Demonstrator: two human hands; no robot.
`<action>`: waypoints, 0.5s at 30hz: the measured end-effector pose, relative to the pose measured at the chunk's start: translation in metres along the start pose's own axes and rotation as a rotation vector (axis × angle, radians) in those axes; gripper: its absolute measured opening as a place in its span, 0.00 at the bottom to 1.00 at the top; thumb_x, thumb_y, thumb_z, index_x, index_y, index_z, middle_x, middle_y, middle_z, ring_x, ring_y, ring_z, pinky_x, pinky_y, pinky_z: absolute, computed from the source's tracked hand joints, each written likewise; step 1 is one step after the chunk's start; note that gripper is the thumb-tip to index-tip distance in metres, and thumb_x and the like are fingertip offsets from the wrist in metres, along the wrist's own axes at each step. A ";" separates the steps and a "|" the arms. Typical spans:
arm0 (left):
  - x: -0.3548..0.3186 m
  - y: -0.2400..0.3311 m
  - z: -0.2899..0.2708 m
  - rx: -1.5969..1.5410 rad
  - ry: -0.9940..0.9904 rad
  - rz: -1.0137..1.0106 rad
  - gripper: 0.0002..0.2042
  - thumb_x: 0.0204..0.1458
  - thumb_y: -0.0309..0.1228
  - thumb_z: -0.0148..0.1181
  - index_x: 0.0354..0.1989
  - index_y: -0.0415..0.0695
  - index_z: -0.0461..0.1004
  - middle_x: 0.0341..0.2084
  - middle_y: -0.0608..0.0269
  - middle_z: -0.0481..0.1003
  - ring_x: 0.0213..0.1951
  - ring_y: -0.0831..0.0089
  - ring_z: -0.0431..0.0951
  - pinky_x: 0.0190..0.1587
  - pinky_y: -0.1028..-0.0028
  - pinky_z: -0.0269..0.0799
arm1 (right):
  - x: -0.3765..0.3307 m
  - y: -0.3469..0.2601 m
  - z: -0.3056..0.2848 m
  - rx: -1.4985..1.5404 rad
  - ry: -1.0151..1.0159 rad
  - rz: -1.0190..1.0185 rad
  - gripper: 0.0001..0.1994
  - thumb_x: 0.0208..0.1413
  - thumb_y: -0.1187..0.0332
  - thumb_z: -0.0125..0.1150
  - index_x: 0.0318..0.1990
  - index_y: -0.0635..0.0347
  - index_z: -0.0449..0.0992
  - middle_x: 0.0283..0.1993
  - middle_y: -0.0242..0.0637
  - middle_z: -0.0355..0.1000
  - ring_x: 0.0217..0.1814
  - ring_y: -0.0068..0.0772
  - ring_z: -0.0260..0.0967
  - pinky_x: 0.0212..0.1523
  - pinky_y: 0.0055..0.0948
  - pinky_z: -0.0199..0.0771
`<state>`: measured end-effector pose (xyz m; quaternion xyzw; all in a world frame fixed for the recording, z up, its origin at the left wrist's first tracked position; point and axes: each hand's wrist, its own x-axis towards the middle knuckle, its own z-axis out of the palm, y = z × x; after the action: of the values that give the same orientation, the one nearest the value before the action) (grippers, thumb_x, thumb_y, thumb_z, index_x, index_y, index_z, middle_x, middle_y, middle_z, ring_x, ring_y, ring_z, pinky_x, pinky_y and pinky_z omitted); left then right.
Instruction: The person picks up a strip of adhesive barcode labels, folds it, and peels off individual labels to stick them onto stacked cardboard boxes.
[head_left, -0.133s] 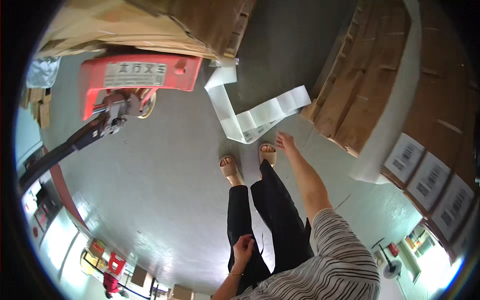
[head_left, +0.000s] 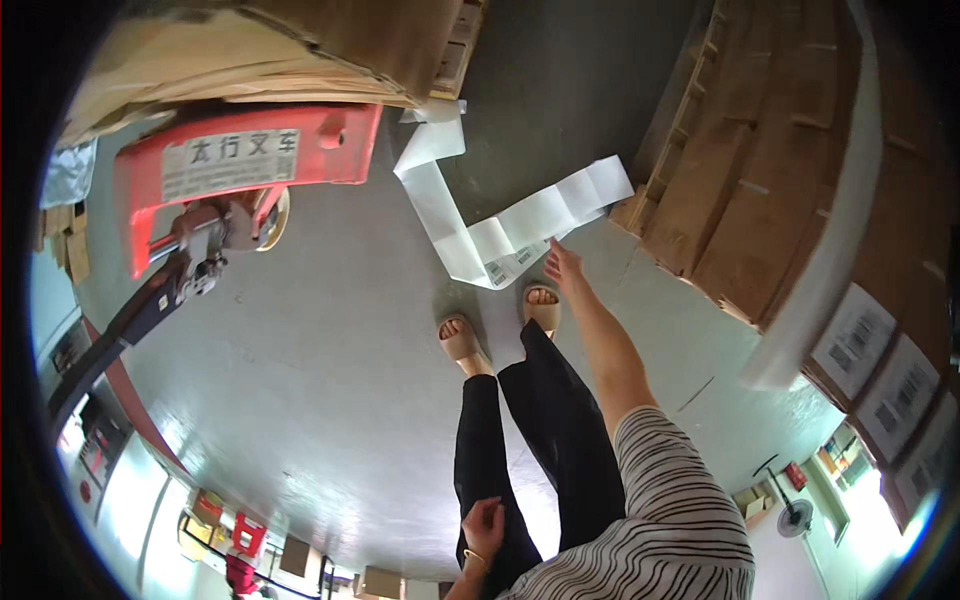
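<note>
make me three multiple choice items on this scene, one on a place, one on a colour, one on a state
1. Where does the white paper strip lie?
A. on the grey floor
B. on a shelf
C. in a box

2. What colour is the pallet jack body?
A. blue
B. red
C. green

3. How is the right hand?
A. clenched in a fist
B. holding a bottle
C. stretched down toward the strip

Answers: 1 A, the strip trails over the floor by the sandalled feet. 2 B, its housing is red. 3 C, the arm reaches out with its fingers at the strip's end; whether they grip it is unclear.
</note>
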<state>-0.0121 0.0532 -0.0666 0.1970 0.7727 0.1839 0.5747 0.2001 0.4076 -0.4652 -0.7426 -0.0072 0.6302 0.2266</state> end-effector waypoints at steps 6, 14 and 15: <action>-0.024 -0.007 -0.036 0.144 0.003 -0.013 0.05 0.49 0.23 0.60 0.34 0.41 0.75 0.20 0.63 0.76 0.19 0.79 0.75 0.21 0.80 0.70 | 0.031 0.072 0.053 0.177 0.324 0.081 0.27 0.36 0.47 0.76 0.36 0.58 0.73 0.32 0.31 0.69 0.34 0.30 0.67 0.35 0.36 0.68; -0.018 -0.004 -0.044 0.267 -0.032 0.052 0.05 0.45 0.24 0.63 0.31 0.44 0.75 0.19 0.61 0.75 0.18 0.72 0.76 0.21 0.75 0.70 | 0.040 0.079 0.063 0.210 0.381 0.101 0.24 0.37 0.51 0.77 0.35 0.57 0.74 0.34 0.31 0.69 0.34 0.30 0.65 0.34 0.39 0.67; -0.019 -0.002 -0.044 0.256 -0.035 0.038 0.05 0.45 0.24 0.63 0.31 0.44 0.75 0.19 0.61 0.75 0.18 0.72 0.76 0.21 0.75 0.70 | 0.041 0.081 0.064 0.239 0.352 0.079 0.23 0.39 0.52 0.76 0.34 0.57 0.74 0.34 0.31 0.69 0.34 0.30 0.65 0.34 0.39 0.67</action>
<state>-0.0500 0.0388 -0.0404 0.2867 0.7759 0.0912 0.5546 0.1261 0.3684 -0.5379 -0.8088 0.1365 0.4954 0.2859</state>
